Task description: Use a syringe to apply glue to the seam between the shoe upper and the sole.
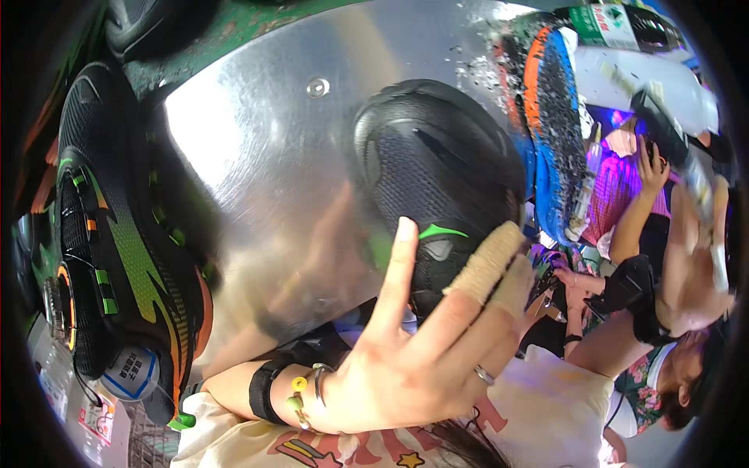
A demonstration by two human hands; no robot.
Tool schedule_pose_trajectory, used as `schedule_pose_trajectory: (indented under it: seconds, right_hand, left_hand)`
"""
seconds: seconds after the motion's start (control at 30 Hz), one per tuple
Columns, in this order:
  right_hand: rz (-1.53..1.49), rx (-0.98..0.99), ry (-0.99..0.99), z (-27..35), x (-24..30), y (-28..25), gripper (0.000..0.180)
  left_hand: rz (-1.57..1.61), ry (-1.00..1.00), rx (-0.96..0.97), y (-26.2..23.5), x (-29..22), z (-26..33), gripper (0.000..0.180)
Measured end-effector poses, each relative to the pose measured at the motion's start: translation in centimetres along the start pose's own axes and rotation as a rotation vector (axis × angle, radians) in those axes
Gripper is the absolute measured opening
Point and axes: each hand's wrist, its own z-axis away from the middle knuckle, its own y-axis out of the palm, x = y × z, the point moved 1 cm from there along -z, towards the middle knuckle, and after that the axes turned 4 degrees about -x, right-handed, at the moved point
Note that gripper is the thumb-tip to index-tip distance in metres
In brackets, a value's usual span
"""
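Observation:
A black shoe with a small green accent points its toe away over the shiny metal tabletop. My left hand grips its upper, index finger apart from the others; two fingers wear beige coverings. At the far right my right hand, black band on the wrist, closes around a slim tool with a dark head and pale handle, like a brush; motion and the lens edge blur it. A second shoe, black with green and orange, stands at the left, a round tag at its heel.
A blue and orange sole-shaped piece, crusted with black specks, lies right of the shoe. Behind it are a green-labelled dark bottle and a whitish translucent container. A co-worker's hand shows at the right. Another dark shoe sits at upper left.

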Motion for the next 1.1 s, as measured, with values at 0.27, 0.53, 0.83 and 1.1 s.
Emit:
schedule_pose_trajectory:
  seconds: [0.27,0.53,0.83,1.1]
  right_hand:
    - [0.5,0.86,-0.415,2.6,-8.1,-1.7,0.019]
    - [0.589,0.969,-0.829,2.7,-14.4,-0.5,0.027]
    - [0.376,0.943,-0.517,7.1,-8.5,-7.3,0.04]
    - [0.18,0.797,-0.554,16.3,-11.2,-11.3,0.128]
  left_hand:
    - [-0.058,0.035,0.02,-0.5,-0.2,0.2,0.028]
    - [-0.051,0.032,0.001,-0.6,-0.3,1.9,0.054]
    - [-0.185,0.001,-0.069,0.0,-1.2,2.7,0.056]
    - [-0.016,-0.034,-0.226,-0.2,-2.0,1.7,0.066]
